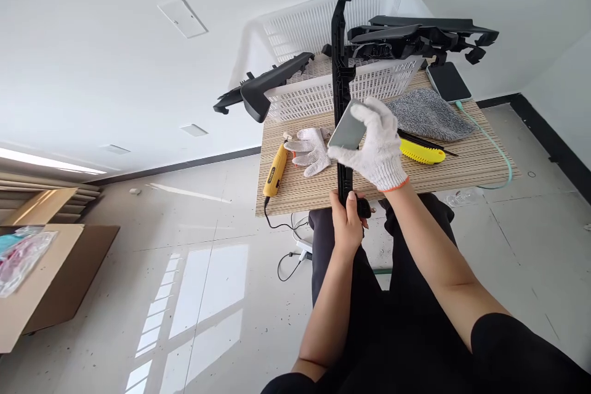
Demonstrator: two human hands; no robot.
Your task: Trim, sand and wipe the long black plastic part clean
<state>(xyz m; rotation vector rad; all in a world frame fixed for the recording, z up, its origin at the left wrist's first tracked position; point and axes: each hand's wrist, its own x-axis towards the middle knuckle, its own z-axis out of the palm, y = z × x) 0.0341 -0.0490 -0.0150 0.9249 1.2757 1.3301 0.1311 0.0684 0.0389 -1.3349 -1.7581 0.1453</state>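
My bare left hand [347, 221] is closed round the near end of a long black plastic trim part [340, 74], which stands on end from the table's front edge up towards the basket. My right hand [378, 144], in a white knit glove, pinches a flat grey rectangular piece [347, 128] and holds it against the black part's middle. A second white glove [310, 149] lies on the table just left of the part.
A small wooden slatted table [462, 163] carries a yellow rotary tool [275, 171] with a cord, a yellow utility knife [421, 152], a grey cloth [429, 114], a phone [447, 82] on a green cable and a white basket [318, 31] with more black parts [263, 87]. A cardboard box [41, 283] stands at the left.
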